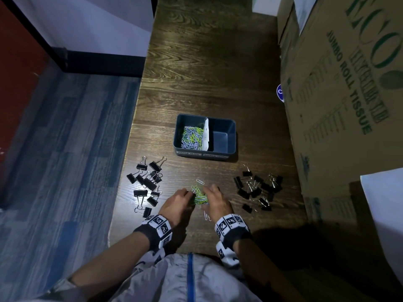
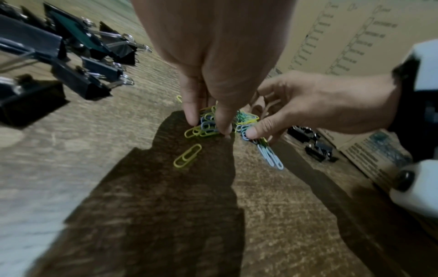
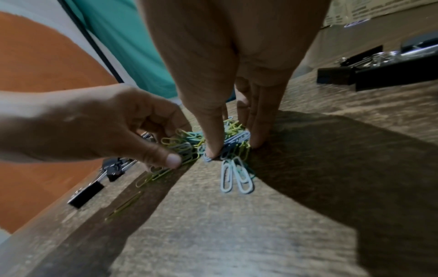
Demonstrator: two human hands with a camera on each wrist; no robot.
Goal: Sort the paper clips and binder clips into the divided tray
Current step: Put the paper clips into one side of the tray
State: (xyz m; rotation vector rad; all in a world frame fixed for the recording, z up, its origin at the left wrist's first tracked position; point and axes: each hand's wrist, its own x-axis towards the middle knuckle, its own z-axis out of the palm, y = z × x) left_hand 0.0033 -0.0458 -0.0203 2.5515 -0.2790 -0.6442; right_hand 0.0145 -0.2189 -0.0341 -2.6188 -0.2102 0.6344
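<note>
A heap of yellow, green and pale blue paper clips [image 1: 199, 196] lies on the wooden table between my hands. My left hand [image 1: 176, 203] pinches its left side between fingers and thumb [image 2: 208, 125]. My right hand [image 1: 216, 199] pinches the right side [image 3: 234, 146]. The dark divided tray [image 1: 189, 150] stands beyond them. Its left compartment holds paper clips [image 1: 192, 137] and its right compartment [image 1: 220, 139] is bare. Black binder clips lie in a left group [image 1: 148, 184] and a right group [image 1: 259, 190]. Two pale clips [image 3: 237, 178] and a yellow clip [image 2: 187, 155] lie loose nearby.
A big cardboard box [image 1: 340, 94] stands along the table's right side, close behind the right binder clips. The table's left edge [image 1: 128, 171] runs just past the left binder clips, with blue floor below. A white paper slip [image 1: 206, 134] leans on the tray's divider.
</note>
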